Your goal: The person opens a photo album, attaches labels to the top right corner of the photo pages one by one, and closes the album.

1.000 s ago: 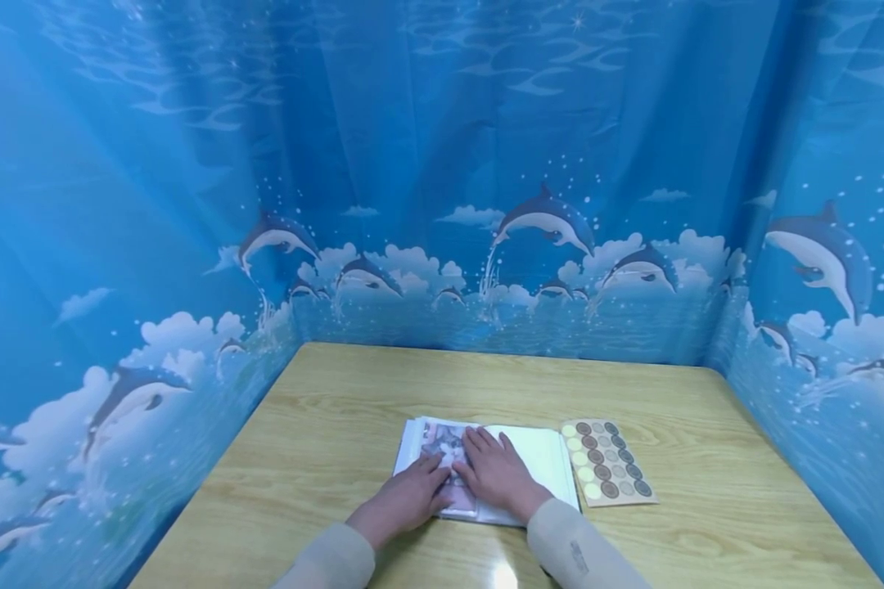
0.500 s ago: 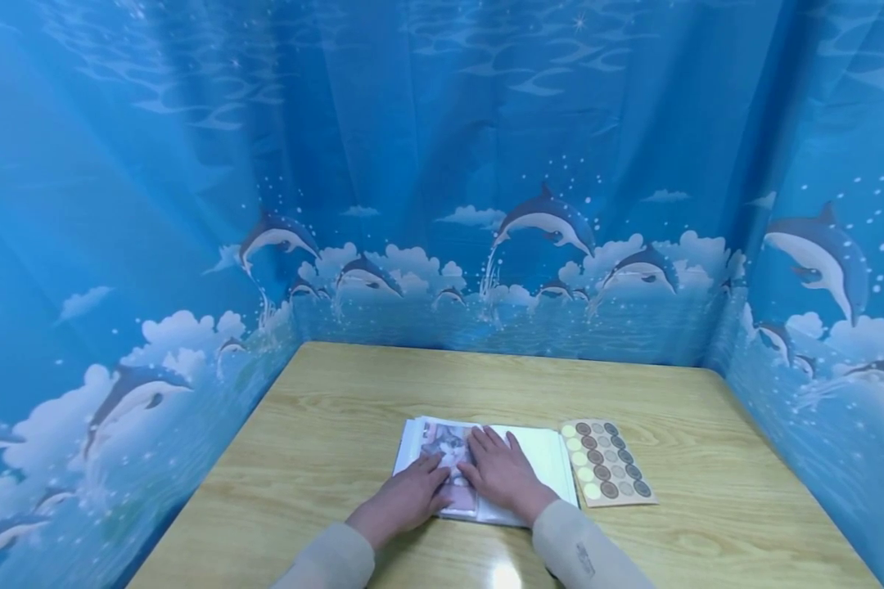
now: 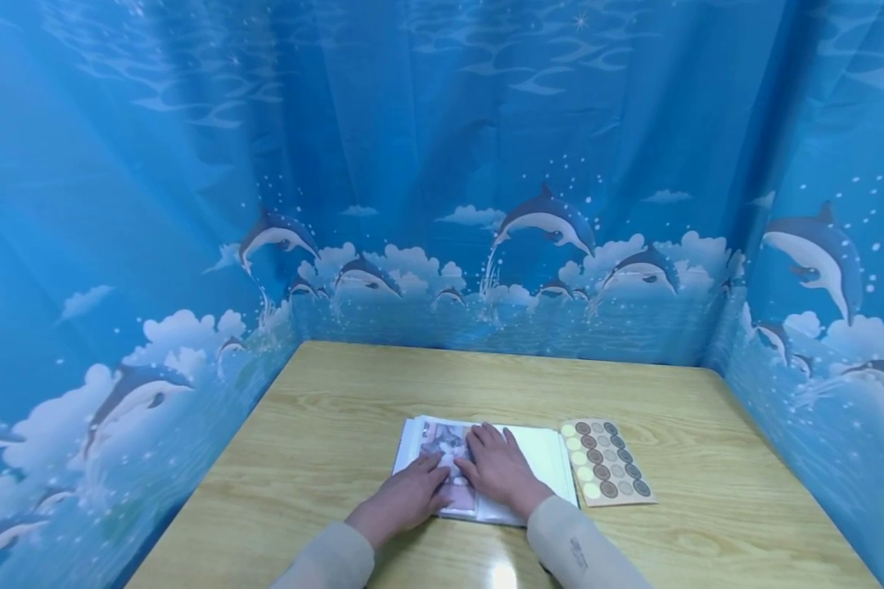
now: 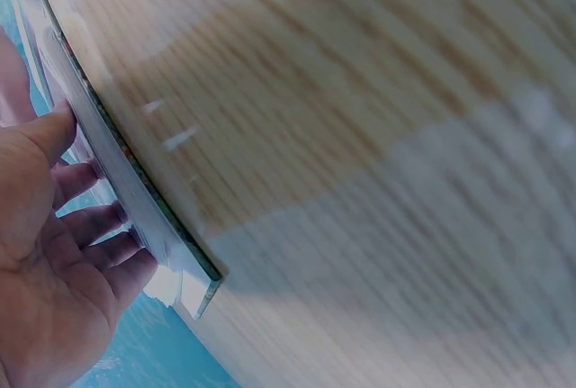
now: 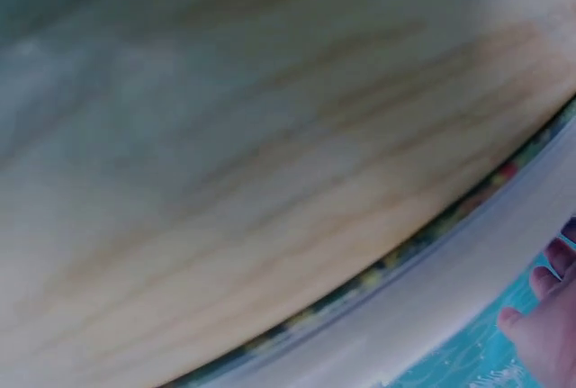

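An open photo album (image 3: 548,450) with white pages lies on the table. On its left page is a pinkish picture card (image 3: 442,440) with a grey and white figure, partly covered by both hands. My left hand (image 3: 403,494) rests on the lower left of that page, fingers extended. With straight fingers, my right hand (image 3: 501,468) lies across the card's right edge and the middle of the album. From the left wrist, the left hand (image 4: 63,235) has its fingertips on the page at the album's edge (image 4: 144,185). In the right wrist view, only part of the right hand (image 5: 549,325) shows.
Just right of the album lies a sheet of round stickers (image 3: 610,463) in cream, tan and dark brown. The wood-grain table (image 3: 324,409) extends around them. Blue dolphin-print curtains (image 3: 412,164) stand at the back and both sides.
My right hand has shifted slightly right across the page, then a little back to the left. The left hand, album and sticker sheet stay in place.
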`<state>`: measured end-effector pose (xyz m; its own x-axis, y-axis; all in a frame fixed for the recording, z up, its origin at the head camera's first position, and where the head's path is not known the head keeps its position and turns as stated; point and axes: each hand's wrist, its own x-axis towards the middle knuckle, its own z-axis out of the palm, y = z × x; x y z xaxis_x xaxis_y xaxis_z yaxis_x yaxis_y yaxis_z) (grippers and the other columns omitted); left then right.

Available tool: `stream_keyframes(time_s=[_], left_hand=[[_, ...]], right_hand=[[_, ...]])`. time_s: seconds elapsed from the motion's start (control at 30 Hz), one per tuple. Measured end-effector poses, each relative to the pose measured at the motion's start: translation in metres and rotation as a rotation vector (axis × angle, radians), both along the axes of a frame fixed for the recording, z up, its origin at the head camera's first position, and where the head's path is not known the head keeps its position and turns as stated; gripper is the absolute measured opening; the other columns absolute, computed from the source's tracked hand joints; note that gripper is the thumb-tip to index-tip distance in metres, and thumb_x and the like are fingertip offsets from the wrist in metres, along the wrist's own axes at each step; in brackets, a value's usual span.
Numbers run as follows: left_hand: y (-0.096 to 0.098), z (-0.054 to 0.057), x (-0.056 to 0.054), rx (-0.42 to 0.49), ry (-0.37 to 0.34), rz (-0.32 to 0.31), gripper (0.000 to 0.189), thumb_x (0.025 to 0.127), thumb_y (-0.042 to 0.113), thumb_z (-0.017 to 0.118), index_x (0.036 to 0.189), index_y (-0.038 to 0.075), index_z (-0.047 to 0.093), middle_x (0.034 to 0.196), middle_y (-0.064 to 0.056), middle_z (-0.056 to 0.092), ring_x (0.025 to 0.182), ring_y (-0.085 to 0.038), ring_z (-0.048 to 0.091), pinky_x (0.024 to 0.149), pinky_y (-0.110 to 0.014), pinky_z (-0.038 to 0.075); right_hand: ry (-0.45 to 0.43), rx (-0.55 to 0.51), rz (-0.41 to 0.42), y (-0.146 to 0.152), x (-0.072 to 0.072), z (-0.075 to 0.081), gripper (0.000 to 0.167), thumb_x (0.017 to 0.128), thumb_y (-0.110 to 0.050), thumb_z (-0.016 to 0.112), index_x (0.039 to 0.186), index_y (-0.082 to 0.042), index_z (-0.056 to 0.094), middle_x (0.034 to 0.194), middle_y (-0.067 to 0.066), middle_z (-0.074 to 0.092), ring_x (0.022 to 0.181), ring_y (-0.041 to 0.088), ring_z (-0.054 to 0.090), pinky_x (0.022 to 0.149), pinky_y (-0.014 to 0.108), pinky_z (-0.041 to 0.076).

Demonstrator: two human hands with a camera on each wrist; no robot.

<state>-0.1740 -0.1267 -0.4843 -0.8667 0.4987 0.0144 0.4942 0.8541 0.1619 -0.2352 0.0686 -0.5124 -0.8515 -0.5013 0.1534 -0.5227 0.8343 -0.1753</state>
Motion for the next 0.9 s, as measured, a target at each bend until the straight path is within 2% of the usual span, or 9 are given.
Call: stream_keyframes(time_s=[0.33, 0.9], left_hand=[[-0.0001, -0.0025, -0.0012, 0.001, 0.002, -0.005, 0.050, 0.098, 0.036, 0.061, 0.138, 0.006, 0.056, 0.146, -0.020, 0.048, 0.133, -0.041, 0.046, 0.108, -0.049, 0.042], [0.0021, -0.0038, -0.0032, -0.004, -0.005, 0.014, 0.050, 0.098, 0.036, 0.061, 0.137, 0.006, 0.057, 0.146, -0.019, 0.048, 0.132, -0.041, 0.046, 0.107, -0.049, 0.042]], right_hand=[[-0.044, 0.020, -0.009, -0.0058, -0.0042, -0.0015, 0.064, 0.104, -0.050, 0.039, 0.147, -0.003, 0.045, 0.153, 0.017, 0.040, 0.142, 0.036, 0.033, 0.117, 0.058, 0.021], [0.007, 0.018, 0.022, -0.0054, 0.0021, 0.0009, 0.058, 0.104, -0.044, 0.042, 0.143, -0.002, 0.050, 0.148, 0.016, 0.047, 0.138, 0.036, 0.039, 0.114, 0.059, 0.026]])
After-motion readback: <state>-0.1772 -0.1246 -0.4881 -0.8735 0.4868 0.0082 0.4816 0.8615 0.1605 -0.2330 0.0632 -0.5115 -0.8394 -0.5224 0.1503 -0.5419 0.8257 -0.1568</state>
